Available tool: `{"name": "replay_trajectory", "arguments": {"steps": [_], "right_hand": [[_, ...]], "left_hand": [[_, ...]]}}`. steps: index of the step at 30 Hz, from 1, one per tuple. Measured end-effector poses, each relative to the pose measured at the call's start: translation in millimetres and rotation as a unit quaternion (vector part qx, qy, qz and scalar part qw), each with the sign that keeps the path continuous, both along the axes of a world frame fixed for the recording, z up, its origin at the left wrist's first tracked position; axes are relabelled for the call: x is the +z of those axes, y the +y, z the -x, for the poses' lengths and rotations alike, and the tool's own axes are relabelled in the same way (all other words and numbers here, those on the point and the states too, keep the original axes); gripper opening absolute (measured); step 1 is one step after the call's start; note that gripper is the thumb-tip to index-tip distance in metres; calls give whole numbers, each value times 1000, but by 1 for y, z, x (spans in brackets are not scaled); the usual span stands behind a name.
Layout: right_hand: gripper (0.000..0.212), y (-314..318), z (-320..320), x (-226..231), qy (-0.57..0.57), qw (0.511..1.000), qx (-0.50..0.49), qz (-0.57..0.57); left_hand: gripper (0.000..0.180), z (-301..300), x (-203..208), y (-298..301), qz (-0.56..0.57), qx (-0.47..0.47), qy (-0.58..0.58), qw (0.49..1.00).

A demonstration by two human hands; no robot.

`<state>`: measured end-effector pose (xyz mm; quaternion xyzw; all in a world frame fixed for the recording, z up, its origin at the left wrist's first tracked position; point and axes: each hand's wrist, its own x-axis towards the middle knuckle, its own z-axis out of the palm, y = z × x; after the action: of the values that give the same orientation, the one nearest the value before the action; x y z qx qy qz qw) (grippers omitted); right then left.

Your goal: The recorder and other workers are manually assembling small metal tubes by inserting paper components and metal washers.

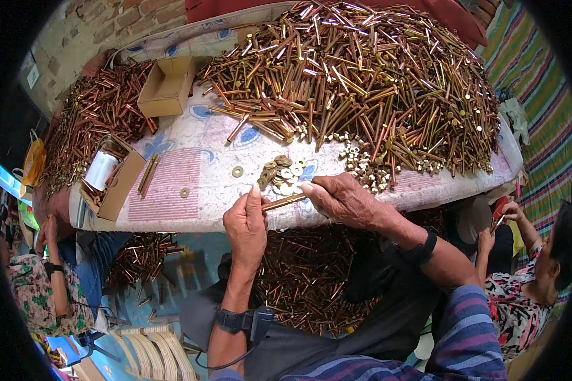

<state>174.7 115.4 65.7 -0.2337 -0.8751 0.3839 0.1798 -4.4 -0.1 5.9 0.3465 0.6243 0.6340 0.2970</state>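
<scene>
A long copper-coloured bolt (283, 202) lies level between my two hands, just over the table's near edge. My left hand (245, 228) is closed around its left end with the thumb pointing up. At the other end, the thumb and fingers of my right hand (344, 202) pinch the bolt; its tip there is hidden. Right behind my hands sits a small heap of washers (277, 171), some brassy and some pale. Small light-coloured nuts (362, 164) are scattered beyond my right hand, along the front of a large pile of similar bolts (362, 76).
The table wears a patterned cloth (222, 136). An open cardboard box (166, 89) stands at the back left, beside another bolt pile (102, 117). Nearer is a second box (117, 190) holding a white roll. More bolts (311, 279) lie below the table. People sit at both sides.
</scene>
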Motion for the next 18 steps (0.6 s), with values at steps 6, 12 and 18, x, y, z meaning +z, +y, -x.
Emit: {"name": "replay_trajectory", "arguments": {"steps": [6, 12, 18], "right_hand": [[51, -11, 3, -8, -16, 984, -56, 166], [54, -21, 7, -6, 9, 952, -72, 297], [55, -19, 4, -7, -18, 934, -76, 349]], "left_hand": [[44, 2, -2, -1, -34, 47, 111, 992], [42, 3, 5, -7, -43, 60, 151, 986], [43, 6, 5, -8, -39, 42, 164, 985]]}}
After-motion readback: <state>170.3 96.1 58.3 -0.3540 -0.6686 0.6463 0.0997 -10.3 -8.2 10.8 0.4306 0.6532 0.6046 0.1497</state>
